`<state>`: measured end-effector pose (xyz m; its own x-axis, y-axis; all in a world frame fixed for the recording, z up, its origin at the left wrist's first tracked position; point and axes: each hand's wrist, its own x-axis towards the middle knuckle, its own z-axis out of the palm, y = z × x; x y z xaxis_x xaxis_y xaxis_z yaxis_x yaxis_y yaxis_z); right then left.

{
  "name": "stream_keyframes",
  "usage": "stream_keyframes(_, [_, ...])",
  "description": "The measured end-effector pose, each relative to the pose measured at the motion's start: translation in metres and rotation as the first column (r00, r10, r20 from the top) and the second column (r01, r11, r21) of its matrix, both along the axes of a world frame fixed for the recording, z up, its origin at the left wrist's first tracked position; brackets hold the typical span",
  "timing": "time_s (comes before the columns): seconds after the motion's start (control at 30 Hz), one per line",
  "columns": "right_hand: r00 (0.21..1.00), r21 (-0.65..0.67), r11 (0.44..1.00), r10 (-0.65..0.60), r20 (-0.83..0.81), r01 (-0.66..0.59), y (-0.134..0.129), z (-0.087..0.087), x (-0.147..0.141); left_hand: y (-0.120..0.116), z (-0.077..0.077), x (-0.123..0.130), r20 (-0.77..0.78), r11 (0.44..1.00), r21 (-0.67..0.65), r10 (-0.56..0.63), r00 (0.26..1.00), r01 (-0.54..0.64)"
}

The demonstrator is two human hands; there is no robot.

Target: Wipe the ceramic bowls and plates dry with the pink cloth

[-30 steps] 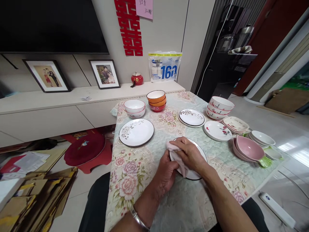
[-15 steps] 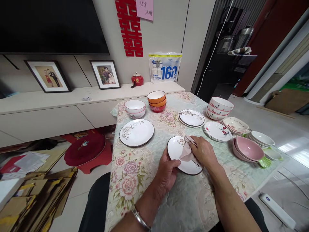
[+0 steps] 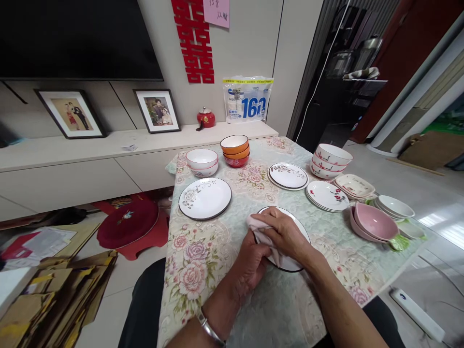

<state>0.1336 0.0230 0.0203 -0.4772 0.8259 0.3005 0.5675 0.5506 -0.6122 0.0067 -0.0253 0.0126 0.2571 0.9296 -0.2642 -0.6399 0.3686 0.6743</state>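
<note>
A white plate with a dark rim (image 3: 297, 230) is held over the flowered tablecloth. My left hand (image 3: 251, 261) grips its left edge, thumb on top. Bunched in my right hand (image 3: 284, 232) is a pale pink cloth (image 3: 259, 224), pressed round the plate's upper left edge, close to my left thumb. The two hands and the cloth hide much of the plate's surface. To the left lies a larger white plate (image 3: 205, 198) with a brown floral pattern, and behind the held plate are two stacked plates (image 3: 288, 175).
Bowls in white (image 3: 202, 158) and orange (image 3: 235, 144) stand at the back. Along the right are flowered plates (image 3: 326, 195), stacked white bowls (image 3: 331, 162) and pink bowls (image 3: 376, 222). A red stool (image 3: 128, 224) is left of the table.
The cloth and my right hand have moved left, from the plate's face to its edge by my left hand. The plate has turned and shifted slightly right.
</note>
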Motion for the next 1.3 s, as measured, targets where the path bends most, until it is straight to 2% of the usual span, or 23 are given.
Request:
stream_keyframes(0.07, [0.978,0.019,0.981,-0.196,0.07,0.195,0.006,-0.004,0.011,0.0,0.0,0.0,0.011,1.0,-0.016,0.0,1.0,0.001])
stream_keyframes(0.13, [0.888,0.07,0.907,-0.421,0.187,0.416,0.01,-0.006,0.022,0.0,0.0,0.0,0.015,0.999,-0.036,-0.002,1.0,0.003])
stream_keyframes(0.2, [0.779,0.135,0.831,-0.554,0.295,0.54,0.01,-0.006,0.028,0.001,0.0,0.0,0.006,0.998,-0.056,-0.002,1.0,0.002])
stream_keyframes(0.23, [0.754,0.156,0.819,-0.57,0.326,0.552,0.009,-0.005,0.027,0.001,0.0,0.0,0.003,0.998,-0.061,0.0,1.0,0.001])
stream_keyframes(0.27, [0.762,0.163,0.832,-0.552,0.338,0.531,0.007,-0.004,0.025,0.001,0.0,0.0,0.003,0.998,-0.058,-0.002,1.0,0.002])
stream_keyframes(0.4, [0.938,0.075,0.964,-0.264,0.225,0.253,-0.001,-0.002,0.006,0.002,-0.001,-0.001,0.004,0.999,-0.016,-0.035,0.999,0.035])
stream_keyframes(0.47, [0.971,0.041,0.986,-0.166,0.174,0.162,-0.001,-0.003,0.001,0.002,-0.002,-0.002,0.004,0.999,-0.014,-0.035,0.999,0.035])
stream_keyframes(0.5, [0.971,0.04,0.986,-0.169,0.172,0.164,0.0,-0.003,0.002,0.002,-0.003,-0.002,0.006,0.999,-0.021,-0.029,1.0,0.03])
stream_keyframes(0.57, [0.946,0.061,0.966,-0.258,0.197,0.251,0.004,-0.005,0.008,0.003,-0.003,-0.002,0.009,0.999,-0.039,-0.018,1.0,0.019])
stream_keyframes(0.7, [0.827,0.102,0.872,-0.488,0.28,0.479,0.008,-0.007,0.024,0.003,-0.001,-0.002,0.018,0.997,-0.08,-0.005,1.0,0.007])
stream_keyframes(0.87, [0.733,0.145,0.818,-0.566,0.378,0.557,0.006,-0.005,0.026,0.002,0.003,-0.002,0.07,0.995,-0.08,0.065,0.995,-0.059])
stream_keyframes(0.93, [0.733,0.156,0.83,-0.548,0.403,0.535,0.005,-0.004,0.024,0.003,0.004,-0.002,0.07,0.994,-0.074,0.084,0.994,-0.079])
stream_keyframes(1.0, [0.8,0.13,0.883,-0.465,0.379,0.451,0.003,-0.002,0.02,0.003,0.004,-0.003,0.058,0.994,-0.075,0.089,0.994,-0.084])
stream_keyframes(1.1, [0.957,0.009,0.984,-0.174,0.231,0.177,-0.002,0.006,0.014,0.004,0.003,-0.004,0.033,0.996,-0.065,0.068,0.997,-0.066])
stream_keyframes(1.2, [0.993,-0.107,0.993,0.062,0.095,-0.052,-0.006,0.015,0.014,0.004,0.002,-0.005,0.034,0.998,-0.045,0.055,0.998,-0.053])
stream_keyframes(1.27, [0.995,-0.163,0.983,0.096,0.042,-0.088,-0.003,0.015,0.02,0.004,0.001,-0.005,0.039,0.997,-0.048,0.058,0.998,-0.056])
stream_keyframes(1.3, [0.997,-0.182,0.981,0.068,0.028,-0.062,-0.001,0.014,0.025,0.004,0.001,-0.005,0.037,0.997,-0.057,0.063,0.997,-0.06])
